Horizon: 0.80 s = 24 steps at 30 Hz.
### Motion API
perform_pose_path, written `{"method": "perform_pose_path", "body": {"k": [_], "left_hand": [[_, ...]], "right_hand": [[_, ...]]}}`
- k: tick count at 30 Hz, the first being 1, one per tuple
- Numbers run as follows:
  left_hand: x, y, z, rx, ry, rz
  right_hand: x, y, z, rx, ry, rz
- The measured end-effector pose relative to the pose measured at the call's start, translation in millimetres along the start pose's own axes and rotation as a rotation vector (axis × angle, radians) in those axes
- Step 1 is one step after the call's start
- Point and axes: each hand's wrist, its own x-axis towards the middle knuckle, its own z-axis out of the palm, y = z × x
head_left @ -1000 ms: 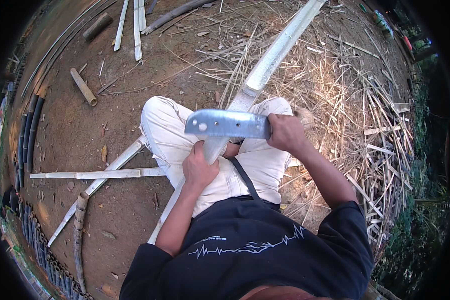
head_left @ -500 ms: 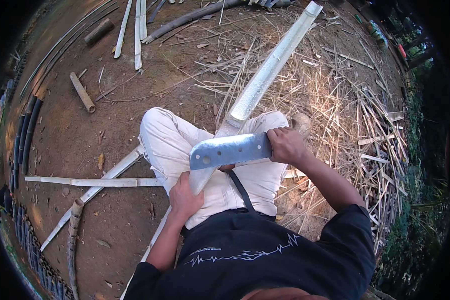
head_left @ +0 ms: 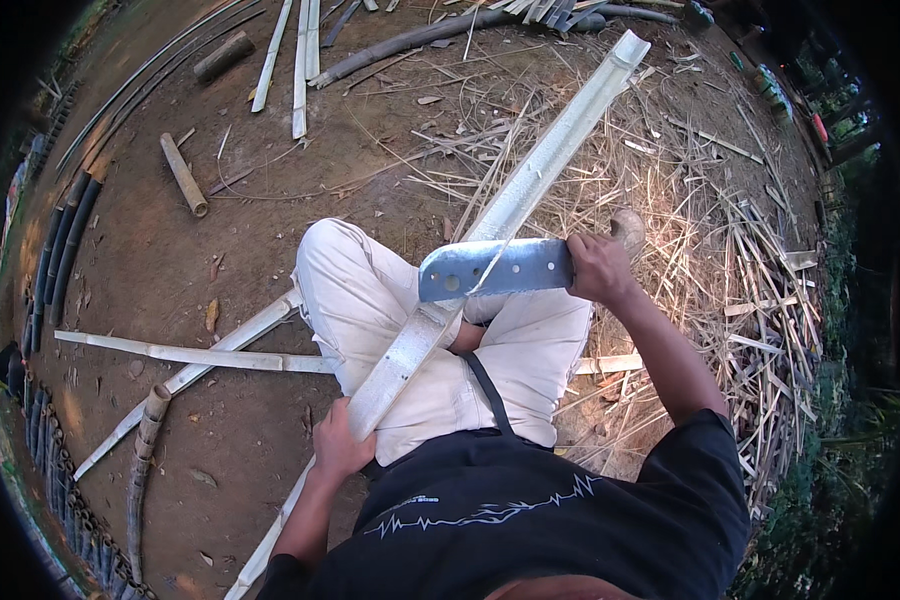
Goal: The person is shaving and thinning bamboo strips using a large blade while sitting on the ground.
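Observation:
A long split bamboo strip (head_left: 545, 165) lies slanting across my lap, its hollow side up and its far end pointing away to the right. My left hand (head_left: 342, 440) is closed round its near end, by my hip. In my right hand (head_left: 600, 268) is the end of a broad cleaver-like blade (head_left: 542, 265), grey metal with several round holes; its handle is hidden in the fist. The blade lies crosswise over the bamboo strip, hiding part of it. A thin pale shaving (head_left: 497, 258) curls up over the blade.
Pale shavings (head_left: 660, 200) litter the dirt ahead and to the right. Other bamboo strips (head_left: 235, 358) cross on the left, near a short bamboo piece (head_left: 184, 176) and a curved pole (head_left: 144, 480). Dark bamboo lengths (head_left: 62, 245) line the far left.
The blade has moved away from my body and to the right along the strip. My left hand has drawn back towards my hip with the strip's end. A curled shaving now shows at the blade.

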Motion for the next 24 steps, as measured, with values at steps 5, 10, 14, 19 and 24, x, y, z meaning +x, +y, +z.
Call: {"method": "perform_pose_path", "body": {"k": [5, 10, 14, 19, 24], "left_hand": [[-40, -36, -11, 0.005, -0.042, 0.002], [-53, -64, 1, 0.086, -0.091, 0.013], [-65, -84, 12, 0.062, -0.058, -0.005], [-78, -102, 17, 0.052, -0.026, 0.014], [-84, -108, 7, 0.143, -0.036, -0.05]], "right_hand": [[29, 100, -26, -0.103, -0.043, 0.592], [32, 76, -28, -0.117, -0.145, 0.618], [14, 20, 0, -0.006, -0.097, 0.326], [33, 29, 17, -0.059, -0.058, 0.085], [60, 150, -24, 0.007, -0.012, 0.972]]}}
